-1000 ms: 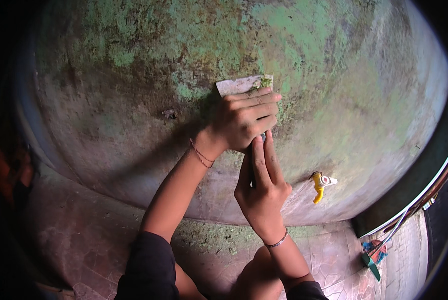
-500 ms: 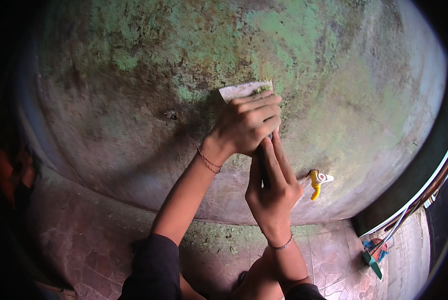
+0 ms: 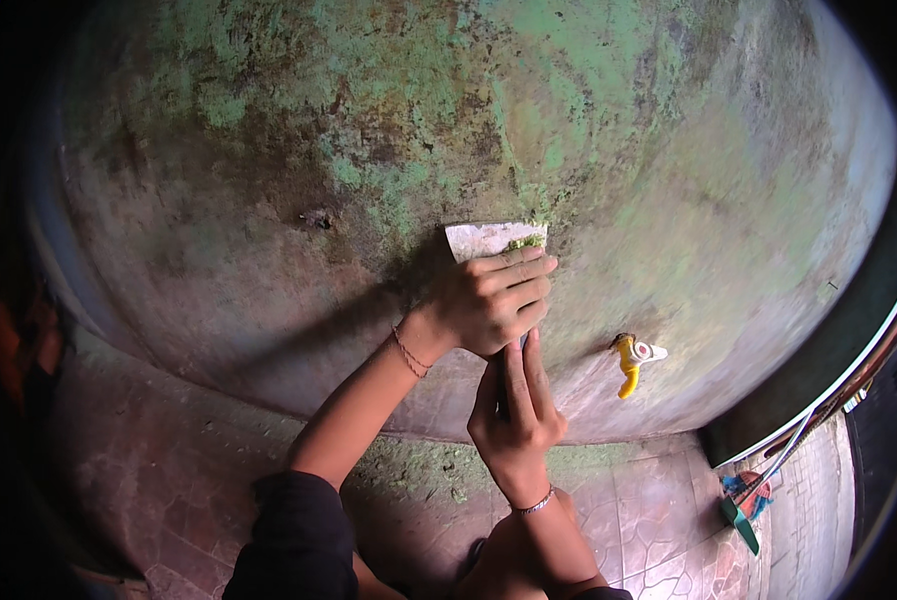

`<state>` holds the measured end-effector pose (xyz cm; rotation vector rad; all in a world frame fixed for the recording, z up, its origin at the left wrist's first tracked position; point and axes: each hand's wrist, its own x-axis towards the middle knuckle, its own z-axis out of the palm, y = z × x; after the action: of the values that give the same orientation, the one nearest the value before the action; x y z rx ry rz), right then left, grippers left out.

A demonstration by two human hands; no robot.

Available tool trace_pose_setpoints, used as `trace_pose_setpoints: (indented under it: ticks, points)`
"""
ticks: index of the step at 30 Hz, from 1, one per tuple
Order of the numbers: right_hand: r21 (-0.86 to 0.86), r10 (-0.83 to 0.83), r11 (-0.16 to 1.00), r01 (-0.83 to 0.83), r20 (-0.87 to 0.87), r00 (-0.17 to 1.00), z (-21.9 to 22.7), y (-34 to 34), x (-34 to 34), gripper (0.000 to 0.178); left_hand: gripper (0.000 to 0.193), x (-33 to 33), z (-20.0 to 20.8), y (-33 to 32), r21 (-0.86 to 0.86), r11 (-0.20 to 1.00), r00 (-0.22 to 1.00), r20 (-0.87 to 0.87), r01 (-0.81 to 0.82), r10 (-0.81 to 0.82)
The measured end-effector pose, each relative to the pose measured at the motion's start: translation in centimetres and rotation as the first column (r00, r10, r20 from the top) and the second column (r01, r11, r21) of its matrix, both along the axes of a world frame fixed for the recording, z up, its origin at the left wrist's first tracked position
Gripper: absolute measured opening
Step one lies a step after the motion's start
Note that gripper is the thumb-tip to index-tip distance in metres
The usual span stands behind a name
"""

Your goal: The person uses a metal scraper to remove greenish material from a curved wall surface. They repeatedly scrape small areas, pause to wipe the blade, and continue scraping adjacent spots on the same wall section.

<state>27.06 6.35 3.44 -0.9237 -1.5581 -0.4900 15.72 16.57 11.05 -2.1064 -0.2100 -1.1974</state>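
Observation:
A wide scraper (image 3: 477, 240) lies with its pale metal blade against the curved wall (image 3: 239, 240), which carries patchy green paint. Green flakes sit on the right part of the blade. My left hand (image 3: 494, 305) is closed over the lower blade and upper handle, fingers pressed across it. Below it, my right hand (image 3: 519, 425) grips the dark handle, two fingers stretched up along it. Both hands hide most of the handle.
A yellow tap (image 3: 627, 372) with a white lever juts from the wall right of my hands. Paint flakes (image 3: 419, 470) litter the paved floor (image 3: 159, 470) below. At the lower right are a green dustpan-like tool (image 3: 741, 525) and a red-and-blue item (image 3: 752, 492).
Both hands and the scraper have come down the wall toward me, still gripping together. The blade now rests lower, below the dense green patches.

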Motion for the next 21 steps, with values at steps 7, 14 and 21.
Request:
trace_pose_setpoints:
  ticks: [7,14,21]
  points:
    - [0.054,-0.053,0.997,0.05,0.048,0.997,-0.1,0.4,0.2,0.043,0.013,0.0,-0.2,0.1,-0.062,0.998,1.0,-0.005,-0.017,0.017]
    - [0.013,-0.039,0.999,0.038,0.031,0.999,0.4,0.2,0.2,0.046,0.014,0.1,0.4,-0.1,-0.059,0.998,1.0,-0.002,-0.022,0.022]
    - [-0.123,0.013,0.992,-0.019,-0.043,0.999,1.2,-0.3,0.2,0.044,0.015,0.0,0.6,-0.2,-0.143,0.988,0.998,0.01,-0.065,0.067]
